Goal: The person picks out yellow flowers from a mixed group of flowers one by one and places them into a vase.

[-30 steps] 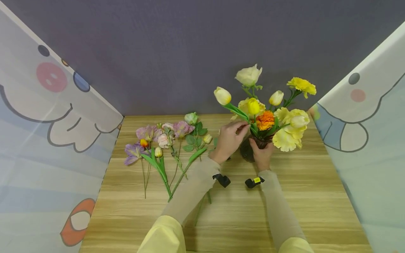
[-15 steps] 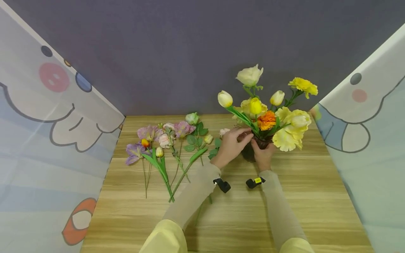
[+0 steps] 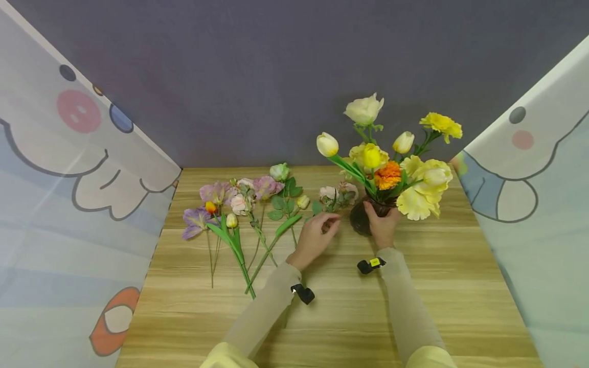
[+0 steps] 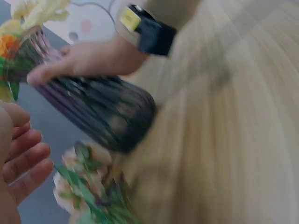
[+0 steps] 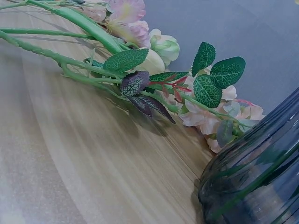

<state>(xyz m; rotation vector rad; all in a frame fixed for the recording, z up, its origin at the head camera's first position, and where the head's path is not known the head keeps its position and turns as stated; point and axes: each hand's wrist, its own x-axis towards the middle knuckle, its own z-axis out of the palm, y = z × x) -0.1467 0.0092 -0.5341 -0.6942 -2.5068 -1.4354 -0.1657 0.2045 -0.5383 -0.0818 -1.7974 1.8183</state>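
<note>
My right hand (image 3: 383, 225) grips the neck of a dark ribbed glass vase (image 3: 360, 219); in the left wrist view its thumb lies along the vase (image 4: 107, 114). The vase holds artificial flowers: white-yellow tulips, such as the tulip (image 3: 327, 144), an orange flower (image 3: 388, 175), ruffled yellow blooms and a tall white flower (image 3: 363, 110). My left hand (image 3: 317, 237) is apart from the vase, to its left, fingers loosely bent and holding nothing. Just past its fingertips lie pale pink flowers (image 3: 329, 192). In the right wrist view only the vase's lower part (image 5: 257, 186) shows.
Left of my hands, loose stems lie on the wooden table (image 3: 460, 296): purple flowers (image 3: 195, 221), a pink rose (image 3: 239, 204), a green-white bloom (image 3: 278, 171) and a white tulip (image 3: 231, 221). A grey wall (image 3: 257, 92) stands behind; cartoon-printed panels flank both sides.
My left hand has let go of the white-yellow tulip at the vase's mouth and drawn back left and toward me, uncovering the pale pink flowers. My right hand keeps its grip on the vase.
</note>
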